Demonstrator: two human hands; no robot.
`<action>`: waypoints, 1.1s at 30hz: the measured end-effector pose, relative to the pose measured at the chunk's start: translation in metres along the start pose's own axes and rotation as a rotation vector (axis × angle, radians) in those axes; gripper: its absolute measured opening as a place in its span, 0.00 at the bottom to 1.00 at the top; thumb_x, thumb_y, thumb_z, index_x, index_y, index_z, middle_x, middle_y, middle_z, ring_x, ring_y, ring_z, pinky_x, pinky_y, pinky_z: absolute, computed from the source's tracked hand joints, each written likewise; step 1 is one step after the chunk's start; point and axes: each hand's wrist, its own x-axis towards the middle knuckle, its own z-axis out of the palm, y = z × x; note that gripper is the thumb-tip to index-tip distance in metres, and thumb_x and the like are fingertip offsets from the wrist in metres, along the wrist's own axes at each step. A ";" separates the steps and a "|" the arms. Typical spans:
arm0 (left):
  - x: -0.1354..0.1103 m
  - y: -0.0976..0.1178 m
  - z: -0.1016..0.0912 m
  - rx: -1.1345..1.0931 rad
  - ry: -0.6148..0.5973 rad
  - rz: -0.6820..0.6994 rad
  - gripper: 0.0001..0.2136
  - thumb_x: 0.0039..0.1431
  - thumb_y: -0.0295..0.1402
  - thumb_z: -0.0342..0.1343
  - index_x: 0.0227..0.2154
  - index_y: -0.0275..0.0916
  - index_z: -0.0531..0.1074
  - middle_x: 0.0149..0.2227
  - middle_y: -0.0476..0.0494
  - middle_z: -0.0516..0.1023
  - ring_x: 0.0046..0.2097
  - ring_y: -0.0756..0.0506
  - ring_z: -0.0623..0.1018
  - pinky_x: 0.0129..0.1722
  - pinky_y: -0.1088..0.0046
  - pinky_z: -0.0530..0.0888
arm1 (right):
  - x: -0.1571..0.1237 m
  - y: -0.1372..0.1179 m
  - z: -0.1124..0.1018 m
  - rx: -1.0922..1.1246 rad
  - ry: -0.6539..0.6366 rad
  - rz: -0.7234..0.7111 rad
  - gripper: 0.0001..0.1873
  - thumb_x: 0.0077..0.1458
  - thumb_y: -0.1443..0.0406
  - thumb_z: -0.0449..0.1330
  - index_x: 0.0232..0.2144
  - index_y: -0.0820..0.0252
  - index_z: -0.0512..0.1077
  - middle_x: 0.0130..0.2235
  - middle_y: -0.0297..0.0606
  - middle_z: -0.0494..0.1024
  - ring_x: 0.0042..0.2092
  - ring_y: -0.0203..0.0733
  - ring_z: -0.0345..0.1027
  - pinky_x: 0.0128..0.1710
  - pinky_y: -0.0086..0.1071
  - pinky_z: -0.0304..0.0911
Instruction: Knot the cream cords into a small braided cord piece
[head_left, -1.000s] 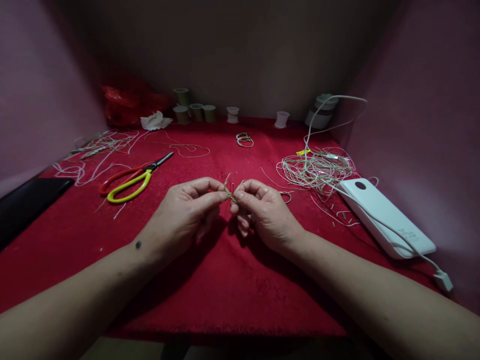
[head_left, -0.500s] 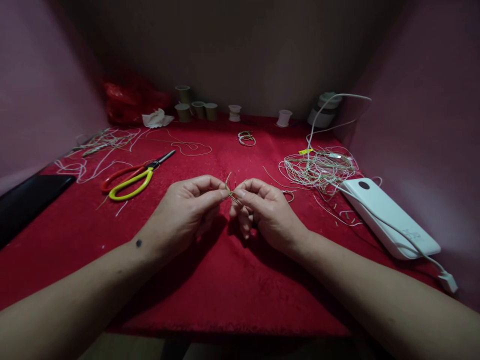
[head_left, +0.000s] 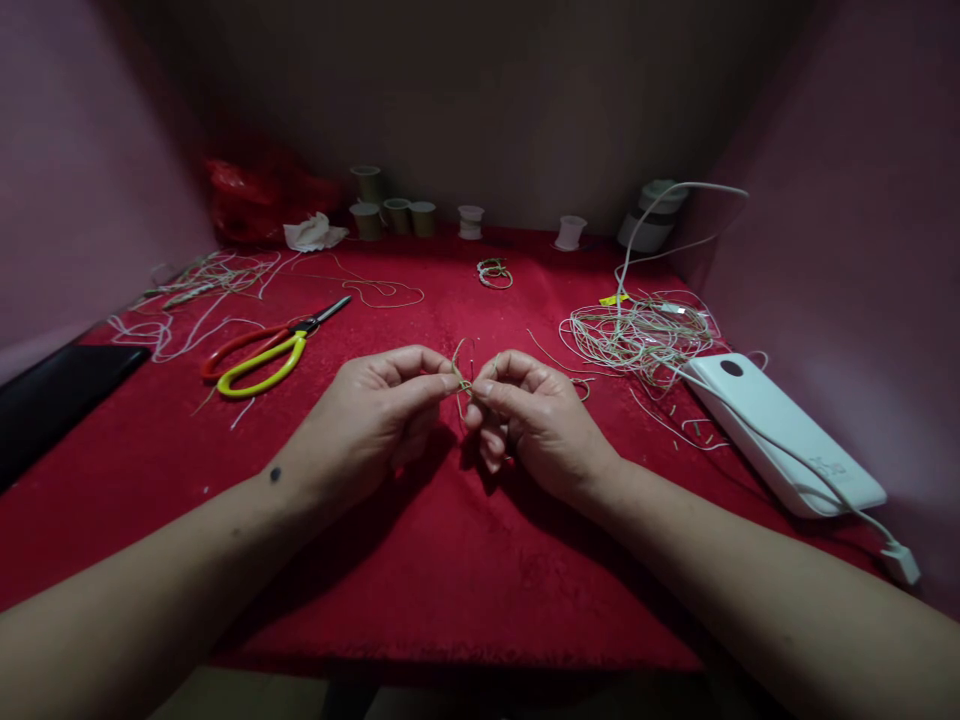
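Observation:
Thin green and tan cord runs between my two hands above the red cloth, with loose ends sticking up and hanging down. My left hand pinches it between thumb and forefinger. From the other side my right hand grips the cord the same way, its lower fingers curled beneath. Whether there is a knot between the fingertips is too small to tell. A short loop of cord lies just right of my right hand. Beyond the hands rests a small braided cord ring.
Scissors with red and yellow handles lie left. A white power bank with a cable and a tangle of cord sit right. Several thread spools and a red plastic bag stand behind. A black flat object lies far left.
The fingertips have drawn slightly apart, so more of the cord shows between them, with an end now hanging below. Both hands keep their pinch.

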 end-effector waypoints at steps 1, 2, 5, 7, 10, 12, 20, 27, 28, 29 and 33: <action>0.000 0.000 0.000 -0.013 -0.003 -0.009 0.05 0.52 0.32 0.60 0.26 0.39 0.69 0.14 0.56 0.62 0.15 0.57 0.57 0.12 0.84 0.53 | 0.000 0.000 0.000 0.001 0.002 0.000 0.09 0.52 0.64 0.61 0.29 0.59 0.63 0.22 0.27 0.74 0.16 0.29 0.60 0.15 0.24 0.61; 0.000 0.001 0.000 -0.022 -0.005 -0.017 0.05 0.52 0.32 0.60 0.26 0.39 0.69 0.14 0.57 0.61 0.15 0.57 0.56 0.12 0.84 0.53 | 0.000 0.000 0.000 -0.001 0.005 -0.003 0.08 0.52 0.64 0.61 0.29 0.59 0.63 0.22 0.27 0.74 0.16 0.29 0.60 0.15 0.24 0.61; 0.000 0.003 -0.001 -0.050 -0.016 -0.038 0.05 0.52 0.31 0.60 0.27 0.39 0.69 0.13 0.58 0.57 0.14 0.57 0.54 0.12 0.85 0.52 | 0.000 0.000 0.000 -0.018 0.020 -0.022 0.09 0.53 0.63 0.61 0.29 0.59 0.63 0.23 0.27 0.74 0.16 0.28 0.60 0.15 0.24 0.61; 0.001 0.003 -0.002 -0.066 -0.028 -0.060 0.05 0.52 0.31 0.60 0.27 0.40 0.69 0.14 0.59 0.56 0.15 0.58 0.53 0.12 0.85 0.51 | 0.001 0.000 0.000 -0.026 0.025 -0.031 0.09 0.53 0.63 0.61 0.29 0.59 0.62 0.23 0.26 0.74 0.16 0.28 0.60 0.15 0.24 0.61; 0.004 0.002 -0.005 -0.077 -0.052 -0.098 0.05 0.53 0.32 0.60 0.27 0.40 0.69 0.14 0.59 0.55 0.15 0.58 0.51 0.12 0.85 0.51 | 0.002 0.001 0.000 -0.025 0.020 -0.033 0.09 0.53 0.63 0.61 0.29 0.58 0.62 0.22 0.25 0.73 0.16 0.28 0.60 0.14 0.24 0.61; 0.004 0.001 -0.007 -0.074 -0.073 -0.115 0.05 0.53 0.33 0.60 0.27 0.40 0.70 0.14 0.59 0.52 0.15 0.57 0.49 0.12 0.84 0.49 | 0.002 0.001 -0.001 -0.021 0.022 -0.032 0.09 0.53 0.62 0.61 0.29 0.58 0.62 0.21 0.24 0.72 0.15 0.28 0.60 0.14 0.24 0.61; 0.003 0.003 -0.012 -0.019 -0.130 -0.143 0.07 0.53 0.36 0.61 0.25 0.38 0.72 0.15 0.58 0.52 0.16 0.58 0.49 0.14 0.82 0.48 | 0.002 0.003 -0.001 -0.012 0.032 -0.035 0.08 0.54 0.64 0.59 0.30 0.58 0.62 0.20 0.23 0.71 0.15 0.29 0.59 0.12 0.24 0.60; 0.007 0.000 -0.017 -0.033 -0.183 -0.147 0.06 0.47 0.34 0.65 0.28 0.37 0.77 0.13 0.58 0.54 0.15 0.58 0.50 0.13 0.82 0.48 | 0.002 0.003 -0.002 -0.023 0.036 -0.057 0.08 0.54 0.64 0.59 0.30 0.58 0.62 0.21 0.24 0.72 0.15 0.29 0.59 0.12 0.24 0.60; 0.008 -0.001 -0.018 -0.031 -0.177 -0.147 0.07 0.47 0.33 0.65 0.28 0.37 0.77 0.13 0.58 0.54 0.15 0.58 0.50 0.13 0.82 0.48 | 0.003 0.003 -0.002 -0.023 0.037 -0.057 0.08 0.54 0.64 0.59 0.30 0.58 0.62 0.21 0.24 0.73 0.15 0.29 0.59 0.12 0.24 0.60; 0.008 0.000 -0.018 -0.027 -0.172 -0.148 0.07 0.46 0.33 0.65 0.28 0.37 0.77 0.13 0.58 0.53 0.15 0.58 0.49 0.13 0.82 0.48 | 0.003 0.003 -0.002 -0.022 0.038 -0.057 0.08 0.54 0.64 0.59 0.30 0.58 0.61 0.21 0.24 0.73 0.15 0.29 0.59 0.12 0.24 0.60; 0.007 0.002 -0.019 0.018 -0.170 -0.149 0.07 0.47 0.33 0.64 0.30 0.36 0.77 0.13 0.57 0.58 0.14 0.59 0.51 0.13 0.83 0.49 | 0.003 0.003 -0.002 -0.027 0.035 -0.052 0.09 0.54 0.63 0.59 0.30 0.58 0.61 0.20 0.24 0.73 0.14 0.29 0.59 0.12 0.24 0.60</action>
